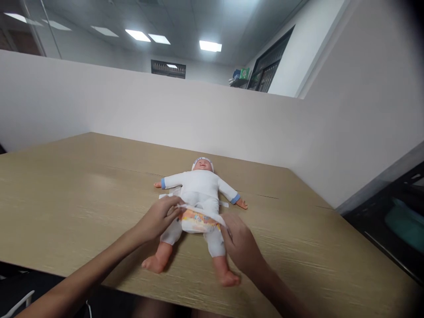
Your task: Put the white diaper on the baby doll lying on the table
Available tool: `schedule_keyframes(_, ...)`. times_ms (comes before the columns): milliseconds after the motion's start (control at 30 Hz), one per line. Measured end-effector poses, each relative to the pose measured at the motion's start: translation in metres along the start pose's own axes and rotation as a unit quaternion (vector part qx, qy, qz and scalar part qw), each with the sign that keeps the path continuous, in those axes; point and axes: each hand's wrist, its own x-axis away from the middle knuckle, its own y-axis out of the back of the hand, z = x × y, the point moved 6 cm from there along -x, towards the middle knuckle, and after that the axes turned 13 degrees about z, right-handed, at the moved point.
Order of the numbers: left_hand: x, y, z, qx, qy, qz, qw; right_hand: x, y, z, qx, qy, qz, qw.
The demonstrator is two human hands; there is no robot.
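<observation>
Since the wood-grain table (82, 185) is so big, the baby doll (200, 183) on it looks kinda tiny, flat on its back, feet toward the person. Disposable diaper (198, 221) is between its legs, top edge stretched across the thighs, so I'd guess it's the front-panel step, which calls for an even pull. Left hand (159, 217) and right hand (242, 243) angle in from both sides, fingers pinched on opposite ends of that edge.
</observation>
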Motion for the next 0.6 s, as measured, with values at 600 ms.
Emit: schedule_keyframes(600,-0.147,0.006,0.084,0.294,0.068,0.015,0.953,-0.158,-0.027,-0.129,-0.319,-0.045,0.116,0.939)
